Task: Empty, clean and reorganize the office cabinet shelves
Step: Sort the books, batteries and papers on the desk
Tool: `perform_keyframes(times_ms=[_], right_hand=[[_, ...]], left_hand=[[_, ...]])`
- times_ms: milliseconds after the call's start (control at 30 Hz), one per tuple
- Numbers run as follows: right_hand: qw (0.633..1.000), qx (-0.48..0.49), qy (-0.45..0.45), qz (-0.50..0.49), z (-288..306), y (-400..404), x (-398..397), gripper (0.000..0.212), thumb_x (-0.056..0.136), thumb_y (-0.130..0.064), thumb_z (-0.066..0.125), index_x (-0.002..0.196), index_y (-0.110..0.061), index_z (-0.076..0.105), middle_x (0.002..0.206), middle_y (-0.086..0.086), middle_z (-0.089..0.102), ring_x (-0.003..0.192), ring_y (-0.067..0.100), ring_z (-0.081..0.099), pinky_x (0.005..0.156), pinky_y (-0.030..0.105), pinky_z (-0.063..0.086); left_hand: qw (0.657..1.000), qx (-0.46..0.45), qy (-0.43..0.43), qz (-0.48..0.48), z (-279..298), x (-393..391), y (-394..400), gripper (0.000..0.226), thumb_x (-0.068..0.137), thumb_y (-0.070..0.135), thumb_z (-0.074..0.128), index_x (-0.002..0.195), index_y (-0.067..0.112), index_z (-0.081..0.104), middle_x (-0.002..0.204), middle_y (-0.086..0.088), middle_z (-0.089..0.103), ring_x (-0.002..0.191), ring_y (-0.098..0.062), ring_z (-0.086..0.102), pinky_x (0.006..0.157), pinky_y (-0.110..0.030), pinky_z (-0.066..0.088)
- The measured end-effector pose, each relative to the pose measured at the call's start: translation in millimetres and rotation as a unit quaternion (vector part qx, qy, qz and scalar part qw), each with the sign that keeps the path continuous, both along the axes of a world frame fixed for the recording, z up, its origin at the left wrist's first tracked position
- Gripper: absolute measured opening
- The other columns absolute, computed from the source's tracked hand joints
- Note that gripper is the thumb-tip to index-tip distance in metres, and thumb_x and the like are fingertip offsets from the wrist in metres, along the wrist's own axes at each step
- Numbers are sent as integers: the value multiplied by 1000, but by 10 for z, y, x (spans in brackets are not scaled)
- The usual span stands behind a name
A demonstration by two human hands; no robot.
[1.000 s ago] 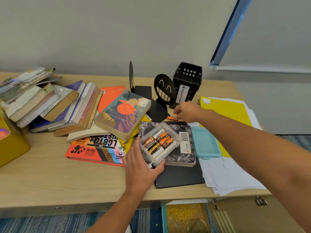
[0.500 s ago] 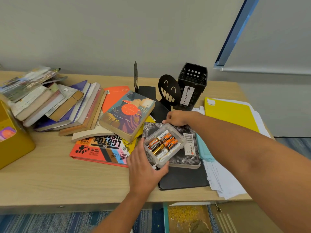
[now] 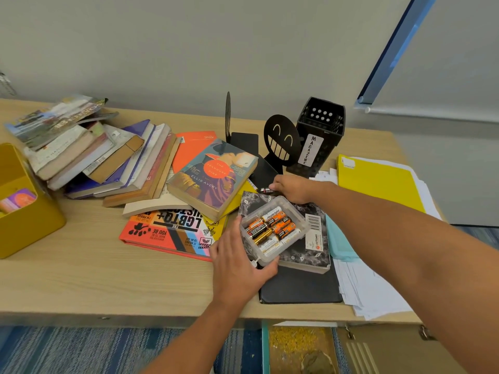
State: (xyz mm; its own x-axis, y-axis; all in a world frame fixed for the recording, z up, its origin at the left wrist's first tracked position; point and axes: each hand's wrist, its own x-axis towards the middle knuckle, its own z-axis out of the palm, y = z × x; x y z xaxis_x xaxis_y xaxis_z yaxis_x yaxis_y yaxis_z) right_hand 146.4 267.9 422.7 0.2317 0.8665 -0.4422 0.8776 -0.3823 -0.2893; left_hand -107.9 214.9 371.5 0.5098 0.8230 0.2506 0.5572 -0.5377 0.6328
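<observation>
- The tabletop (image 3: pixel 81 279) carries the cabinet's emptied contents; the shelves themselves are out of view, so the job looks to be in its sorting stage.
- A slumped pile of books (image 3: pixel 102 157) fills the back left part, with a yellow bin (image 3: pixel 24 225) at the left edge.
- A yellow folder (image 3: pixel 378 179) lies on loose papers (image 3: pixel 372 287) near the right edge.
- A black crate (image 3: pixel 321 130) labelled "magazine" stands by the back edge, a smiley bookend (image 3: pixel 280 141) just beside it.
- A marbled notebook (image 3: pixel 316 238) sits on a black folder (image 3: pixel 297 287) near the front edge, right of centre.
- The left hand (image 3: pixel 237 268) steadies a clear box (image 3: pixel 272 229) on that notebook, fingers along its left side and thumb hooked at its near corner, gripping it. The box has stayed put under this hand over the last second.
- A pale blue lid (image 3: pixel 340 241) lies just right of the notebook, off the box.
- The right hand (image 3: pixel 293 188) was reaching further right a second ago; it is now at the notebook's far edge, fingers curled and pinching a loose battery (image 3: pixel 266 190).
- The batteries (image 3: pixel 272 228) already in the box lie in rows. With the stray one picked up, the likely next step is to drop it in and fit the lid.
</observation>
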Motion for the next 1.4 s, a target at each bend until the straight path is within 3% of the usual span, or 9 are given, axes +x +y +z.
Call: perform_keyframes(times_ms=[100,267,400,633,900,1100,1167,1267,1400], right_hand=[[998,63,-8,-23,-16,-48,31,20,107,-24,42,115,-10,54,101,9,59,92,20,55,62,23,38],[983,158,80,-54,559,-175,-97,25,107,-36,37,93,-23,53,83,-1,52,73,13,47,61,26,36],[975,122,185,-12,1030,-415,-274,25,101,-44,50,87,-27,62,76,-4,54,63,11,47,57,23,38],[988,-30,45,143,729,-593,-619,26,88,-49,68,103,-29,72,95,-6,72,87,9,65,78,33,53],[977,5,-109,182,683,-611,-805,38,82,-53,72,111,-29,73,104,-4,72,92,16,63,78,39,56],[996,39,13,82,874,-570,-660,38,91,-56,59,97,-20,69,91,1,67,85,17,62,71,36,49],[997,33,28,60,928,-534,-579,34,100,-49,49,105,-18,62,97,4,63,91,19,59,74,34,46],[995,-32,51,77,936,-518,-612,30,105,-36,44,120,-15,58,112,6,61,105,21,57,91,40,47],[988,-27,15,152,814,-497,-783,24,98,-35,57,120,-27,64,112,-5,66,100,15,60,89,39,50]], left_hand=[[1000,0,-2,0,1,3,2,108,68,69,64,151,19,18,147,3,38,134,-12,35,110,-30,16],[1000,-2,0,5,7,0,-5,108,68,69,64,152,18,19,147,2,40,134,-15,38,109,-31,19],[1000,-4,4,9,17,2,-21,108,68,69,63,151,20,17,147,0,40,134,-17,38,109,-34,20],[1000,0,4,16,23,9,-31,106,68,69,62,151,20,17,147,-1,41,134,-19,39,110,-39,25],[1000,-2,6,16,24,4,-35,105,68,70,60,151,22,16,147,-2,41,134,-20,39,112,-41,25],[1000,-4,5,14,-2,5,-14,107,68,72,60,151,22,15,149,0,39,136,-17,36,113,-40,23],[1000,-5,5,11,-4,11,-10,107,67,72,60,151,23,14,149,0,38,136,-17,36,113,-36,20],[1000,-2,2,11,-3,11,-14,108,67,72,60,152,21,15,148,0,39,134,-16,36,111,-34,19],[1000,4,8,13,-2,4,-9,109,68,71,61,153,18,18,147,0,41,133,-17,39,112,-39,25]])
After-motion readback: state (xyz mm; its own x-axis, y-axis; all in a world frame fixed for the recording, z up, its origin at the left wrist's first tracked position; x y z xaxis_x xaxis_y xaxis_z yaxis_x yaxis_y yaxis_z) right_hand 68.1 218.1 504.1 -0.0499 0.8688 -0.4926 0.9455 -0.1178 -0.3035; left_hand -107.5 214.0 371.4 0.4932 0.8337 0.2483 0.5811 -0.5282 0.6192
